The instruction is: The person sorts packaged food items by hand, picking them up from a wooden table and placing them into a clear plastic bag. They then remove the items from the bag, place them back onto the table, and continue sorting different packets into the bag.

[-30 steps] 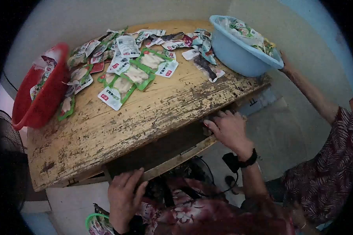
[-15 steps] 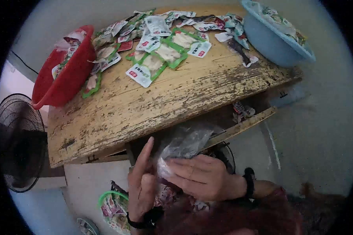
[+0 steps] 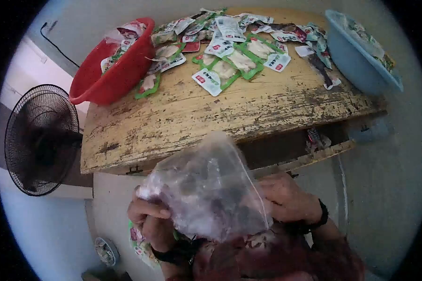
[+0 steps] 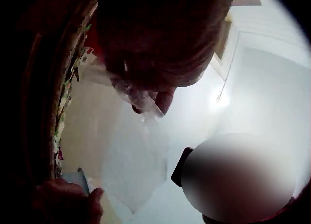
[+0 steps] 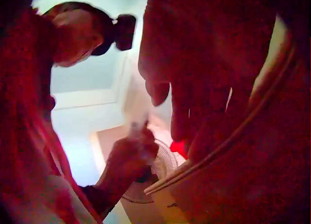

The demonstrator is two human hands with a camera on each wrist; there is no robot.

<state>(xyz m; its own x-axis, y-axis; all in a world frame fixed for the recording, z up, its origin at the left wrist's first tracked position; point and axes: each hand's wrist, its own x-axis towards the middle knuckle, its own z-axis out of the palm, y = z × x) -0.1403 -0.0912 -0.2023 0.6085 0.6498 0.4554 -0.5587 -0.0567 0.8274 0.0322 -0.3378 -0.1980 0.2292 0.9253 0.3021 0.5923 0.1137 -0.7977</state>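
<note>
black fan (image 3: pixel 42 140) is standing left of the wooden table (image 3: pixel 197 117). red basin (image 3: pixel 112 75) is sitting on the table's left end. below the table's front edge, left hand (image 3: pixel 147 218) is pinching the clear plastic bag (image 3: pixel 206 192) by its left corner, fingers curled; right hand (image 3: pixel 290 201) is gripping its right edge. blue basin (image 3: pixel 361 56) is sitting on the table's right end.

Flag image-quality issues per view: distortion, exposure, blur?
Head: strong fisheye with a black vignette, so the table edge bows; the plastic bag sits near the lens and looks soft. Left wrist: backlit, the left hand is nearly a silhouette. Right wrist: heavy red cast, the right hand is dark and blurred.
</note>
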